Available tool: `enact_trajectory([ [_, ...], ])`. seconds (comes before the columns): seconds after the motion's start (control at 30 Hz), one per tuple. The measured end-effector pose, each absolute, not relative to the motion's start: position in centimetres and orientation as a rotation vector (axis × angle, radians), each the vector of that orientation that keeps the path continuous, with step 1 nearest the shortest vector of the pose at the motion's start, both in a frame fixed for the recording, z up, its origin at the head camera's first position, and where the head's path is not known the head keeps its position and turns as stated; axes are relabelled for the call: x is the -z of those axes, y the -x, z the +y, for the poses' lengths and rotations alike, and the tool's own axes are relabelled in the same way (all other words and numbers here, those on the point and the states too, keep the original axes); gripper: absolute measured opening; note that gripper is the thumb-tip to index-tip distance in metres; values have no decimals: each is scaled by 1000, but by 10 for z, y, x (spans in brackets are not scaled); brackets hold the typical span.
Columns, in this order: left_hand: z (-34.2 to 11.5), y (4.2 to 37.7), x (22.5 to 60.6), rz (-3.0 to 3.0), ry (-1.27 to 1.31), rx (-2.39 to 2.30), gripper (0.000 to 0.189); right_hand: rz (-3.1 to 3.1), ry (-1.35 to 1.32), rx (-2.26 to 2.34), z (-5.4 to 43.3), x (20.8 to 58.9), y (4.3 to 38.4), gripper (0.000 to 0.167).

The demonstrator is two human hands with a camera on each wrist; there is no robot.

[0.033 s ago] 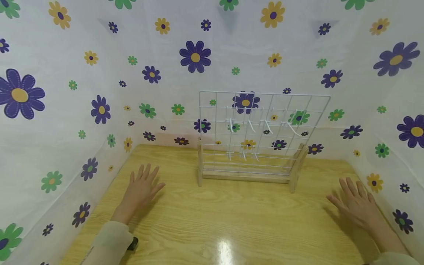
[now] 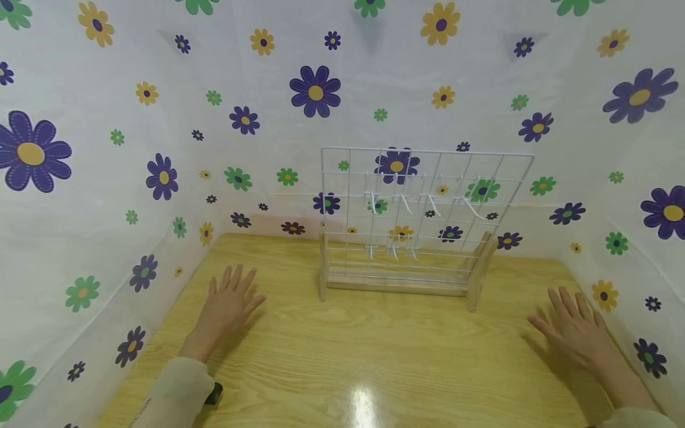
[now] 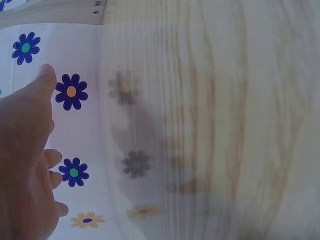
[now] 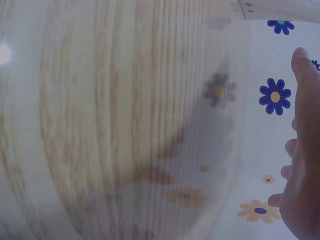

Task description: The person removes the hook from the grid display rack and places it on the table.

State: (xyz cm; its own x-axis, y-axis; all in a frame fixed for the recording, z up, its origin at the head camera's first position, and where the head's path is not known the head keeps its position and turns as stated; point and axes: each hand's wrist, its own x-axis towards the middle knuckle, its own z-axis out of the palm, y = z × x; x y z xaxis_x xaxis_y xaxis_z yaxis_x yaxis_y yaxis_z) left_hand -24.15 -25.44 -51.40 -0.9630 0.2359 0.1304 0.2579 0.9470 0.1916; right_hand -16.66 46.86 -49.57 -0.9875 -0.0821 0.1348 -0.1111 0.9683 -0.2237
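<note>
Flowered white cloth [image 2: 278, 142] is enclosing the scene at the back and both sides, its purple, green and yellow blooms filling the upper frame. Below it, a wood-grained table [image 2: 299, 351] is spreading across the lower half, throwing back a bright patch of light at bottom centre.

Right of centre, toward the table's back edge, a white wire rack [image 2: 414, 218] is standing just in front of the cloth. Its wooden base [image 2: 396, 286] is bracing the mesh from below and at both ends, which is probably what is keeping so thin a panel upright; the hooked face is turning toward the person, seemingly for easy reach.

Pale sleeves are entering from the lower corners. At the left of the frame, the left hand [image 2: 229, 303] is lying palm down with straight, fanned fingers, gripping nothing. At the right edge, the right hand [image 2: 578, 333] is mirroring it, likewise spread and holding nothing. Both are keeping well apart from the rack; whether the palms are touching the wood, I cannot tell.

Smaller, four upper hooks [image 2: 407, 204] and three lower hooks [image 2: 395, 252] are jutting forward from the mesh, presumably so that anything hung would be clearing the wires. A dark object [image 2: 215, 395] is peeking out beside the left cuff.
</note>
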Motion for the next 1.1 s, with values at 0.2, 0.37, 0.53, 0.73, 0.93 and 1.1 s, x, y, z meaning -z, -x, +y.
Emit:
enact_trajectory([
  [0.2, -254, 240, 513, -2992, 381, 337, 77, -2984, -144, -358, 473, 500, 163, 89],
  [0.37, -251, 240, 511, -2980, 385, 380, 77, -2970, -160, -344, 473, 497, 161, 88],
  [0.53, -246, 238, 510, -2947, 393, 401, 75, -2952, -194, -369, 466, 492, 161, 86],
  [0.73, -234, 242, 499, -2883, 450, 476, 72, -2915, -222, -406, 459, 484, 164, 84],
  [0.93, -224, 243, 487, -2811, 472, 547, 70, -2835, -316, -482, 450, 476, 167, 79],
  [1.1, -218, 244, 483, -2778, 485, 619, 69, -2777, -335, -544, 443, 470, 168, 75],
])
